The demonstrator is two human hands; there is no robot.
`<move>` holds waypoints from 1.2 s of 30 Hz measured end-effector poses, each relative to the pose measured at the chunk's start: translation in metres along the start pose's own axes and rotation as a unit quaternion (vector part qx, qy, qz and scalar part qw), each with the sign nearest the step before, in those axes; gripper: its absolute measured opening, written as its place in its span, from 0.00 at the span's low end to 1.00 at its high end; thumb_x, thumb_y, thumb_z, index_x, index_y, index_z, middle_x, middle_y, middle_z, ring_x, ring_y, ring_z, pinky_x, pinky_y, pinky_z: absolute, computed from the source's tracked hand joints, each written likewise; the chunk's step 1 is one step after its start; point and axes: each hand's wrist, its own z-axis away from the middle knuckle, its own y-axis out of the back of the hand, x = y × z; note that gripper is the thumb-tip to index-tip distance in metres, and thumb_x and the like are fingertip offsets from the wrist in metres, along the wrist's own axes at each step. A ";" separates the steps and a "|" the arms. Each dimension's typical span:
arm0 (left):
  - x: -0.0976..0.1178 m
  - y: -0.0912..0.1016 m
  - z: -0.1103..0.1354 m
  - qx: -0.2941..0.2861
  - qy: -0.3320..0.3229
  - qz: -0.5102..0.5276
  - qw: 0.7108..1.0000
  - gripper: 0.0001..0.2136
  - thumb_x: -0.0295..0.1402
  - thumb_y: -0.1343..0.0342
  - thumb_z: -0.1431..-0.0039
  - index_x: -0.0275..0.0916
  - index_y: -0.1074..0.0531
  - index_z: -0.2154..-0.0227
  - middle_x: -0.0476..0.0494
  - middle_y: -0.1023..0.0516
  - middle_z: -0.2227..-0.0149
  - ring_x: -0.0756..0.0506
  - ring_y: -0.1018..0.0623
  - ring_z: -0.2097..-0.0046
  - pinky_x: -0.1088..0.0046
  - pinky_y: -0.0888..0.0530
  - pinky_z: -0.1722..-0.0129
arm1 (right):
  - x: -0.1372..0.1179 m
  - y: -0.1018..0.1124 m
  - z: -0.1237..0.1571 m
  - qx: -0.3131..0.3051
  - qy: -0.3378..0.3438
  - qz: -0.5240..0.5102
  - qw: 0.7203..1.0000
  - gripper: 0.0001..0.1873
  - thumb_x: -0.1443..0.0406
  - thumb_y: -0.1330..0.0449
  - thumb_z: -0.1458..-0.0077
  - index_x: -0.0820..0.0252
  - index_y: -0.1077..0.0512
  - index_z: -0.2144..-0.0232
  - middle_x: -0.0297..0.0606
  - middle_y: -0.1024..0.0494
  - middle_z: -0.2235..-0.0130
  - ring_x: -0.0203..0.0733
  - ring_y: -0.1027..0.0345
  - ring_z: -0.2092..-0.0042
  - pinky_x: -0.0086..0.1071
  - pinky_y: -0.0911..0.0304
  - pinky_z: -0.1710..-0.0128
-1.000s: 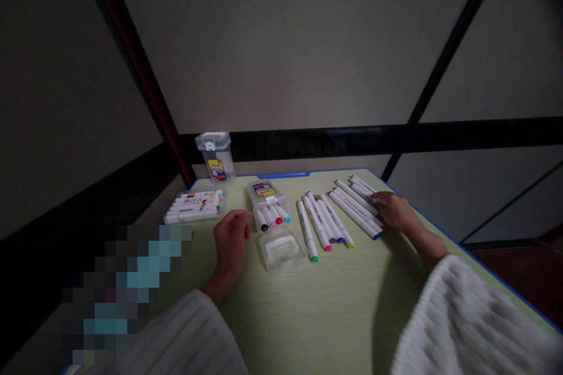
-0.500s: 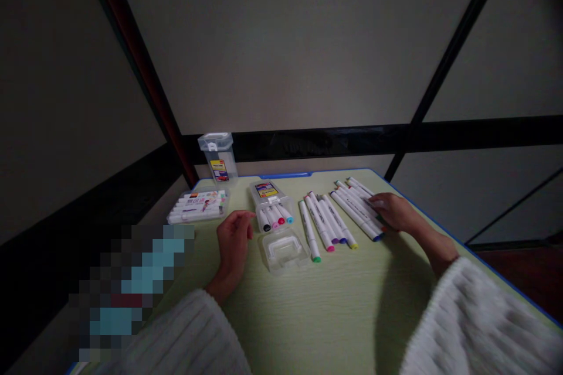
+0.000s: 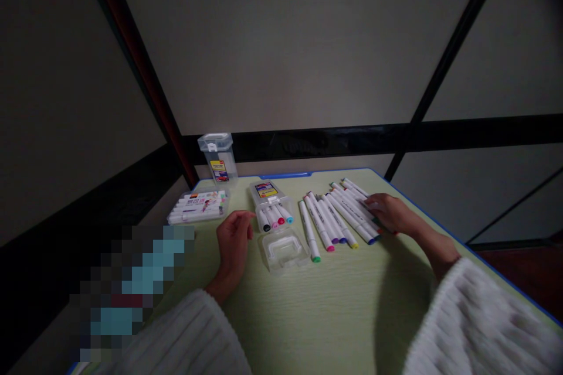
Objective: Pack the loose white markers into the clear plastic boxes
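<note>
My right hand [image 3: 387,212] curls its fingers and thumb around white markers [image 3: 354,211] at the right of the table; a red tip shows below it, and the palm hides part of the bunch. Left of these lies another group of white markers [image 3: 326,220] with green, pink, purple, blue and yellow ends. My left hand [image 3: 234,235] hovers or rests with bent fingers beside a clear plastic case [image 3: 269,192], nothing visible in it. That case lies on its side with several markers [image 3: 276,215] inside, and its open lid [image 3: 285,252] points toward me.
A clear upright case [image 3: 220,159] stands at the back left corner. In front of it lies a flat clear box of markers [image 3: 200,206]. The pale green table [image 3: 303,316] has a blue edge and meets a wall [image 3: 290,58] behind. A blurred patch covers the left side.
My right hand has shifted slightly left, sliding the right bunch of markers closer to the middle group. A red end now shows below the hand. My left hand has stayed put.
</note>
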 end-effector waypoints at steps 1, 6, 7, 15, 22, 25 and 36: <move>0.000 0.000 0.000 0.001 0.000 -0.001 1.000 0.07 0.34 0.47 0.55 0.35 0.30 0.79 0.57 0.41 0.88 0.55 0.42 0.84 0.81 0.46 0.85 | -0.001 0.001 0.000 -0.001 0.004 -0.001 1.000 0.14 0.73 0.47 0.58 0.59 0.26 0.68 0.43 0.22 0.62 0.46 0.28 0.59 0.31 0.35 0.58; -0.001 0.000 -0.001 0.002 -0.004 -0.008 1.000 0.07 0.34 0.47 0.56 0.35 0.31 0.81 0.57 0.41 0.88 0.56 0.42 0.84 0.81 0.45 0.85 | -0.009 0.007 0.002 -0.009 0.026 -0.011 1.000 0.14 0.72 0.47 0.59 0.59 0.25 0.69 0.41 0.22 0.62 0.46 0.28 0.59 0.32 0.35 0.58; -0.001 0.000 -0.001 0.001 -0.005 -0.009 1.000 0.07 0.34 0.47 0.55 0.36 0.31 0.81 0.57 0.41 0.88 0.56 0.42 0.84 0.81 0.45 0.85 | -0.011 0.009 0.003 -0.012 0.029 -0.012 0.999 0.14 0.72 0.47 0.58 0.59 0.25 0.69 0.41 0.22 0.62 0.46 0.28 0.59 0.32 0.35 0.58; 0.001 -0.001 0.000 -0.002 -0.002 -0.013 1.000 0.07 0.34 0.47 0.55 0.35 0.31 0.80 0.57 0.41 0.88 0.55 0.42 0.84 0.80 0.46 0.85 | -0.019 0.015 0.005 -0.034 0.042 -0.012 0.998 0.12 0.71 0.47 0.56 0.59 0.26 0.69 0.43 0.22 0.62 0.45 0.29 0.59 0.31 0.35 0.59; 0.000 -0.002 0.000 0.000 -0.003 -0.011 1.000 0.07 0.34 0.47 0.56 0.36 0.31 0.81 0.57 0.41 0.88 0.55 0.42 0.85 0.80 0.46 0.85 | -0.025 0.018 0.005 -0.043 0.054 -0.019 0.997 0.13 0.71 0.47 0.54 0.60 0.26 0.67 0.43 0.22 0.60 0.46 0.29 0.57 0.32 0.36 0.57; -0.001 -0.002 0.000 -0.003 -0.003 -0.010 1.000 0.07 0.35 0.47 0.56 0.36 0.31 0.80 0.58 0.41 0.88 0.55 0.41 0.85 0.80 0.46 0.85 | -0.028 0.021 0.005 -0.052 0.063 -0.022 0.996 0.13 0.71 0.48 0.53 0.60 0.26 0.66 0.43 0.22 0.60 0.45 0.29 0.57 0.31 0.36 0.57; 0.001 -0.002 0.001 -0.005 -0.004 -0.010 1.000 0.06 0.34 0.48 0.55 0.36 0.31 0.80 0.57 0.41 0.88 0.55 0.41 0.85 0.80 0.46 0.85 | -0.038 0.021 0.006 -0.058 0.095 -0.026 0.993 0.13 0.71 0.50 0.51 0.60 0.27 0.65 0.42 0.23 0.61 0.44 0.28 0.59 0.29 0.37 0.59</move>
